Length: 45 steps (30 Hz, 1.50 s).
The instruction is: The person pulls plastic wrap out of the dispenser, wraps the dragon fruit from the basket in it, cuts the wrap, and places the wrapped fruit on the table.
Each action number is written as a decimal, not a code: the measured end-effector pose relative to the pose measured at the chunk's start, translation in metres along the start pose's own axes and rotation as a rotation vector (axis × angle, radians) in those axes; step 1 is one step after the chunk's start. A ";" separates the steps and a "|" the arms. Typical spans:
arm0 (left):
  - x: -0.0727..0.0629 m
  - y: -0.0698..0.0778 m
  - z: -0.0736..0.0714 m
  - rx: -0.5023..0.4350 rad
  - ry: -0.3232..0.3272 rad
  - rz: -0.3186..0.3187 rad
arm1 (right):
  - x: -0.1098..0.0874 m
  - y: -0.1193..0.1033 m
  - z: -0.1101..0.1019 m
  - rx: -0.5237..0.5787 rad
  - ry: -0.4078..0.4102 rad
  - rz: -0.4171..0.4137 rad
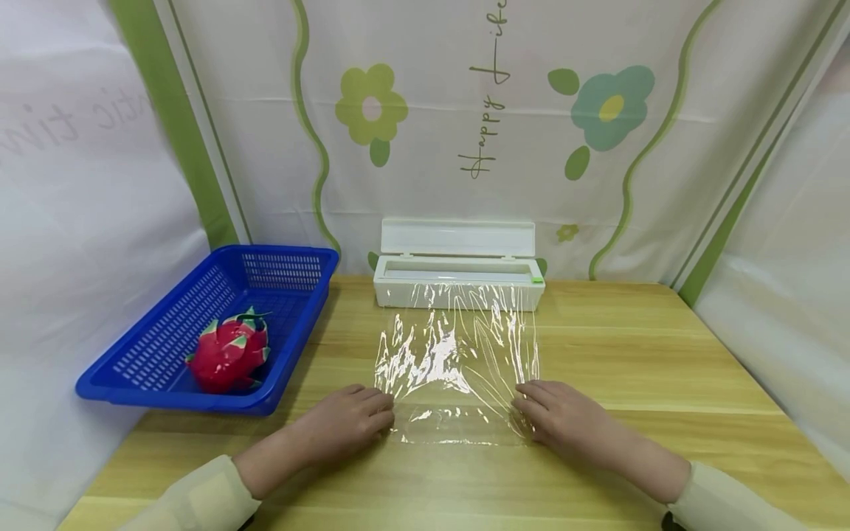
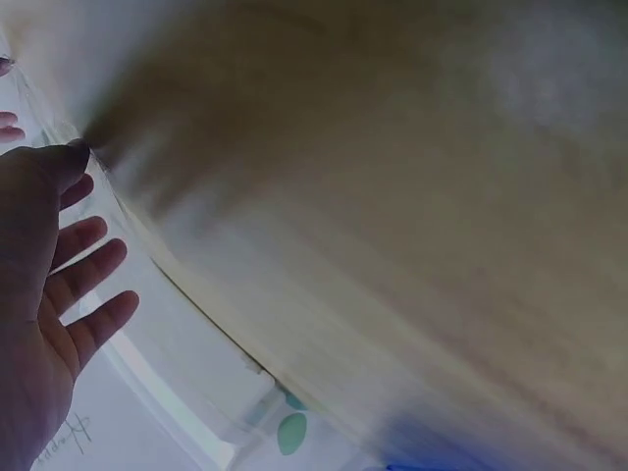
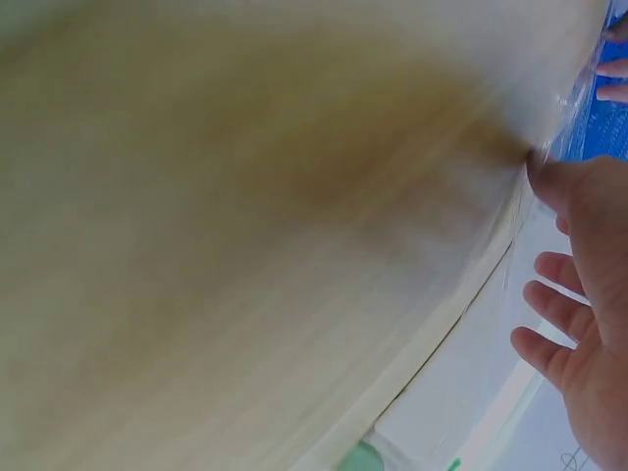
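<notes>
A sheet of clear plastic wrap (image 1: 451, 361) stretches toward me over the table from a white wrap dispenser (image 1: 398, 293), whose lid (image 1: 458, 238) stands raised. My left hand (image 1: 348, 424) pinches the sheet's left edge near its front corner. At the opposite edge, my right hand (image 1: 574, 424) pinches the film the same way. In the left wrist view, the thumb (image 2: 64, 165) meets the index finger at the film while the other fingers are spread. The right wrist view shows a similar hold, with the right thumb (image 3: 551, 182) at the film's edge.
A blue plastic basket (image 1: 292, 317) stands at the left with a red dragon fruit (image 1: 229, 354) inside. The wooden table (image 1: 631, 354) extends to the right of the wrap. Behind the dispenser hangs a white curtain (image 1: 438, 133) printed with flowers.
</notes>
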<state>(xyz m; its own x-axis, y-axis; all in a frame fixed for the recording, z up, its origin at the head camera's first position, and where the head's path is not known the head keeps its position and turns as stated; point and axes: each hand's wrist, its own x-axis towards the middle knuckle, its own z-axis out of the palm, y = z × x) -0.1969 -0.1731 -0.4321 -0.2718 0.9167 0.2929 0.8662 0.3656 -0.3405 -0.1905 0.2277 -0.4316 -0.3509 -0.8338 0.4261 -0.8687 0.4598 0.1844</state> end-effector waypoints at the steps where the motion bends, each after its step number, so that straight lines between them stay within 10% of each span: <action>1: -0.001 0.000 0.001 -0.001 -0.009 -0.008 | -0.001 0.001 0.000 -0.008 -0.022 0.016; 13: -0.005 0.000 0.001 -0.001 -0.065 -0.076 | -0.005 0.014 -0.003 0.015 -0.294 0.243; 24: -0.005 -0.001 -0.005 -0.014 -0.111 -0.126 | -0.009 0.032 0.001 0.019 -0.360 0.275; 45: -0.008 -0.008 -0.058 0.024 0.080 -0.171 | -0.012 0.037 0.007 0.075 -0.378 0.238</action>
<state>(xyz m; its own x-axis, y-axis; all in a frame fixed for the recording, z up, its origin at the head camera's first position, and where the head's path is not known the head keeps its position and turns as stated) -0.1778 -0.1927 -0.3798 -0.3790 0.8256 0.4180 0.7997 0.5195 -0.3010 -0.2205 0.2524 -0.4362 -0.6351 -0.7669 0.0926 -0.7662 0.6406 0.0502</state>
